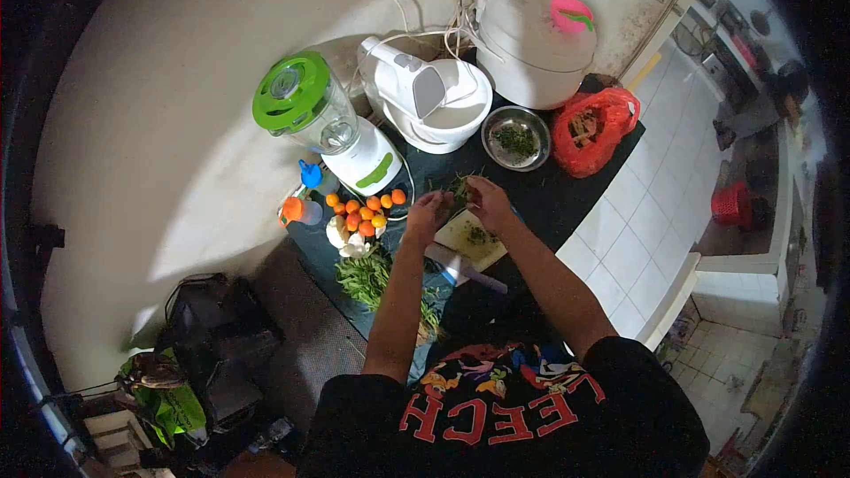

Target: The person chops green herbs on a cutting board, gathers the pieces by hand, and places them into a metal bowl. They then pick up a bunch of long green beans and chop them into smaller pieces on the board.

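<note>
Thin green herb sprigs (458,186) are held up between my two hands, over the far edge of a pale cutting board (485,257). My left hand (428,216) is closed in a pinch at their left side; its fingertips are small and partly hidden. My right hand (488,202) is closed round the sprigs from the right. Chopped greens (478,235) lie on the board. A knife (469,271) rests across the board's near side, its handle pointing right. Left of the board lies a bunch of leafy greens (363,276).
Behind my hands stand a metal bowl (516,161) holding chopped greens, a red plastic bag (584,155), a white stand mixer (423,93), a large lidded pot (522,40) and a blender (363,155). Orange fruits (367,212), garlic (337,231) and small bottles (301,211) sit at left.
</note>
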{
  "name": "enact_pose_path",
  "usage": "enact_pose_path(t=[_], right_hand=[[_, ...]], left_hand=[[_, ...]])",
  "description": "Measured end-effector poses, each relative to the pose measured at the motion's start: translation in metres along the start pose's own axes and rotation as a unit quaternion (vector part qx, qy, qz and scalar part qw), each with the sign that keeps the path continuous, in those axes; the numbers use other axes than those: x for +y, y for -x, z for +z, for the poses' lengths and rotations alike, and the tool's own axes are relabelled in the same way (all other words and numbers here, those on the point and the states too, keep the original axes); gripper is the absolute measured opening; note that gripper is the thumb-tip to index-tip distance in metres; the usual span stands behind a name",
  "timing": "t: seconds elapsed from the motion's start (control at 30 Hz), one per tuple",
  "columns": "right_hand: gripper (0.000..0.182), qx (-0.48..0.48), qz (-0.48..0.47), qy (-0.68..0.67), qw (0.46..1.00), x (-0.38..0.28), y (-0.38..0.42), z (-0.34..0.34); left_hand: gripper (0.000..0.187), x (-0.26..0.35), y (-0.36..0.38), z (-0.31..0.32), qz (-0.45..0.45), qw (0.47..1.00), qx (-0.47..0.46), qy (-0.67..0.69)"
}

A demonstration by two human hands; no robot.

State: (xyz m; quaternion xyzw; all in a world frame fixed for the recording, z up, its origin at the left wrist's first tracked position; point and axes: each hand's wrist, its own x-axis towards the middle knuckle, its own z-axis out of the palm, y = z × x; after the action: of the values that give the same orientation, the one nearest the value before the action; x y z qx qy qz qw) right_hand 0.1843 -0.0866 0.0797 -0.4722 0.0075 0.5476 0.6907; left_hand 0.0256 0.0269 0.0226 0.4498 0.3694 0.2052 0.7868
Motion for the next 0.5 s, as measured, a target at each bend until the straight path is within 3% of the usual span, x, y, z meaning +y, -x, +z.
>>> enact_pose_path(t=[0.07, 0.13, 0.27, 0.43, 0.5], right_hand=[[0.013, -0.027, -0.006, -0.023, 0.999, 0.0, -0.002, -0.001], [0.02, 0.019, -0.02, 0.012, 1.0, 0.0, 0.003, 0.004], [0.021, -0.02, -0.035, 0.053, 0.998, 0.001, 0.003, -0.003], [0.021, -0.032, -0.059, 0.253, 0.965, -0.008, 0.028, -0.003], [0.021, -0.01, -0.03, 0.273, 0.962, -0.007, 0.029, -0.002]], left_hand=[[0.031, -0.017, 0.002, -0.002, -0.123, 0.958, -0.04, 0.257], [0.03, -0.016, 0.014, 0.008, -0.158, 0.946, -0.042, 0.279], [0.029, -0.012, 0.023, 0.026, -0.223, 0.91, -0.043, 0.346], [0.03, -0.019, 0.008, 0.015, -0.201, 0.912, -0.089, 0.346], [0.03, -0.022, 0.002, 0.014, -0.179, 0.91, -0.115, 0.355]])
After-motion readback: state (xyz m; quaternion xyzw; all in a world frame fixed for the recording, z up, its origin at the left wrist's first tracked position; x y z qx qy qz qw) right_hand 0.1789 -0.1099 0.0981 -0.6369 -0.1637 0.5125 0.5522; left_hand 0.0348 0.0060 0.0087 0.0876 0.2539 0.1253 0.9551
